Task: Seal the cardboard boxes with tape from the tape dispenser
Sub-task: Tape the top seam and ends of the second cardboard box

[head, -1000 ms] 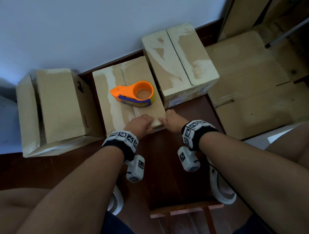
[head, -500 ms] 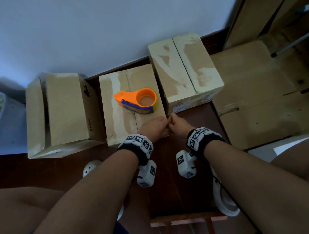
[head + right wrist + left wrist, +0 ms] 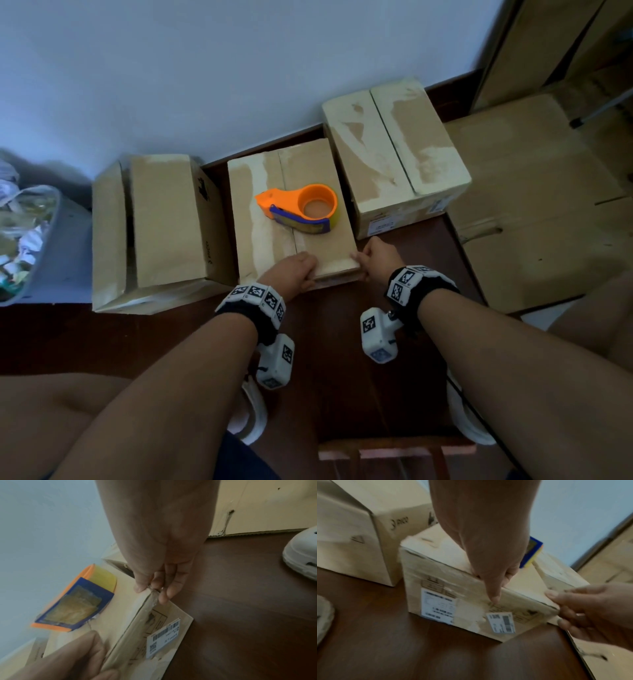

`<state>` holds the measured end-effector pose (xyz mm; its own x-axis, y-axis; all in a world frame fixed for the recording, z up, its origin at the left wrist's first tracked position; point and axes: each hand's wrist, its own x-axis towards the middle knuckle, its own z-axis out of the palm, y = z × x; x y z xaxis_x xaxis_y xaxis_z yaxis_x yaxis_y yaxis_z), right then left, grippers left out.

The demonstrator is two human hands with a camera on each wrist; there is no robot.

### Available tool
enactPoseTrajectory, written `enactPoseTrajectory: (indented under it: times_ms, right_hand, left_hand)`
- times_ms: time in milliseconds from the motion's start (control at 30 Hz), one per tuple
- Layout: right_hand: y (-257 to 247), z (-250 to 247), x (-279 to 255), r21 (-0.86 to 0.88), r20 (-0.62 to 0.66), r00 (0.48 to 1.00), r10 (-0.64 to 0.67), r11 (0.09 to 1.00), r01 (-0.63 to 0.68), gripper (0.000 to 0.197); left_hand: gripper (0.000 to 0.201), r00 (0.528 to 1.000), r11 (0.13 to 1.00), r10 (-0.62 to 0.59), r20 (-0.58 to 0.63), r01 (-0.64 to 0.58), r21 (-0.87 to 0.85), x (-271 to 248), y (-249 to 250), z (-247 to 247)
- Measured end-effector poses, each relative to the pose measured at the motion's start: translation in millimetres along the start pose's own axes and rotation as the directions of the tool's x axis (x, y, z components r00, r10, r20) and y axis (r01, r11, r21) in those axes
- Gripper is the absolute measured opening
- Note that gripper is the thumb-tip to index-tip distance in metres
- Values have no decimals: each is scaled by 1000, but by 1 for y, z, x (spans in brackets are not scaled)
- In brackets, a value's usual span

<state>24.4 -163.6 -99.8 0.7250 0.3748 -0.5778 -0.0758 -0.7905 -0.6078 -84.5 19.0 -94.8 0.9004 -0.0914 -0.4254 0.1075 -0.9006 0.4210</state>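
Head view: at frame centre, the left hand (image 3: 297,270) grips the near edge of the middle cardboard box (image 3: 270,219); the right hand (image 3: 378,255) pinches its near right corner. An orange tape dispenser (image 3: 303,209) lies on top

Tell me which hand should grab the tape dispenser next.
Right, probably. The right hand only pinches the middle box's near corner; the left hand grips its front edge, steadying it. The tape dispenser lies nearer the right.
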Motion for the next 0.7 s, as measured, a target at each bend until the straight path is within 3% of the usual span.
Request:
enactPoseTrajectory:
  times_ms: [100,367,533,700]
  right_hand:
    - [-6,-1,-4,-65,-28,1000,11,998,-12,35]
    - [-1,-1,-5,-235,-46,996,75,968,-84,57]
    - [-5,5,-12,-373,75,991,114,924,-78,65]
    - [-6,5,-5,-27,231,953,195,981,-194,60]
  left_hand:
    - [19,996,996,-68,61,65,57,-16,-16,-8]
    - [22,961,953,-260,90,241,184,-51,-57,-21]
    - [27,960,949,-262,100,238,209,-46,-59,-16]
    - [22,972,962,-223,80,206,179,-47,-59,-16]
